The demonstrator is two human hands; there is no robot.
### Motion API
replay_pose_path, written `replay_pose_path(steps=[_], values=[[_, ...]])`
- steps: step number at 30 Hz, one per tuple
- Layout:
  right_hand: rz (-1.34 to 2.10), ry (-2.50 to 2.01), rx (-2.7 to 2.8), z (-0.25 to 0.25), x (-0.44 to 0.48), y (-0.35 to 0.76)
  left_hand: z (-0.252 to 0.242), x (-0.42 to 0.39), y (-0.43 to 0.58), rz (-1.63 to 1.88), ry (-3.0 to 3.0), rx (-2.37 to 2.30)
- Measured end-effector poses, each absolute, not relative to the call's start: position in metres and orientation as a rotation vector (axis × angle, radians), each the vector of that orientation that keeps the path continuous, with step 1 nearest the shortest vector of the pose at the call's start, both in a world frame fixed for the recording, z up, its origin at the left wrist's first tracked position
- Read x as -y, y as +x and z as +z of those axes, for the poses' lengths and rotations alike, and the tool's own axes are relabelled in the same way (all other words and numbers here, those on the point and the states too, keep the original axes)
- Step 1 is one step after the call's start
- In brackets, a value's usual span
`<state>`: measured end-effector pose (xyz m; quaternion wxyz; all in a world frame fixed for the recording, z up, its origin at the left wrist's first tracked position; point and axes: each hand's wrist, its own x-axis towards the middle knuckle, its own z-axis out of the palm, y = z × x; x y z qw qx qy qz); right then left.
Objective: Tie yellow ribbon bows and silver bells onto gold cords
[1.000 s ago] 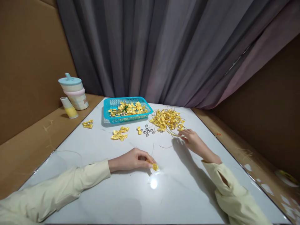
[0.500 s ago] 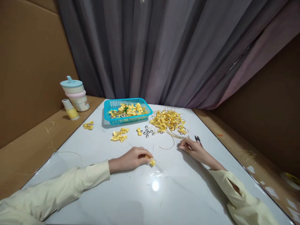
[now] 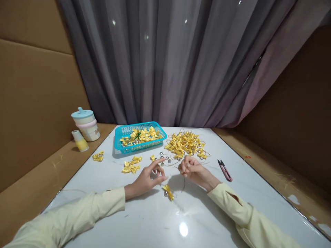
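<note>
My left hand point(image 3: 150, 177) hovers over the white table with its index finger stretched out and thumb apart, holding nothing. Just below its fingertips lies a yellow ribbon bow point(image 3: 169, 193) with a small silver bell point(image 3: 166, 194). My right hand point(image 3: 192, 168) is closed, its fingers pinched on a thin gold cord point(image 3: 184, 184) that trails out below and to the left. Several loose silver bells point(image 3: 162, 164) sit just beyond my left fingers, beside a single yellow bow point(image 3: 152, 157) that is partly hidden.
Behind stands a turquoise basket point(image 3: 141, 149) of bows, with a heap of corded yellow bows point(image 3: 184, 143) to its right. Thread snips point(image 3: 225, 171) lie at right. More bows point(image 3: 131, 167) lie at left. A lidded cup point(image 3: 88, 129) and a yellow-and-white bottle point(image 3: 80, 142) stand far left.
My left hand has let go of the bow with the bell, which now lies on the table. My right hand has moved left from beside the snips, with the gold cord. The view has tilted up.
</note>
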<state>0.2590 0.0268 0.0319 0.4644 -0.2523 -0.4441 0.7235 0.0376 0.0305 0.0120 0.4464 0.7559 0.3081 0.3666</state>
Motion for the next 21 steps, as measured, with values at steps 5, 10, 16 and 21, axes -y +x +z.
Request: replay_pose_path(steps=[5,10,16,21], values=[[1.944,-0.657,1.117,0.007,-0.028,0.249,0.011,-0.048,0.039,0.805,1.385,-0.749],[2.04,-0.668,1.122,0.003,-0.026,0.25,0.007,-0.048,0.037,0.903,1.801,-0.866],[2.045,-0.646,1.121,0.003,-0.028,0.251,0.007,-0.048,0.019,1.309,3.304,-0.288],[2.06,-0.629,1.127,0.003,-0.028,0.252,0.005,-0.055,0.016,1.337,3.446,0.022]])
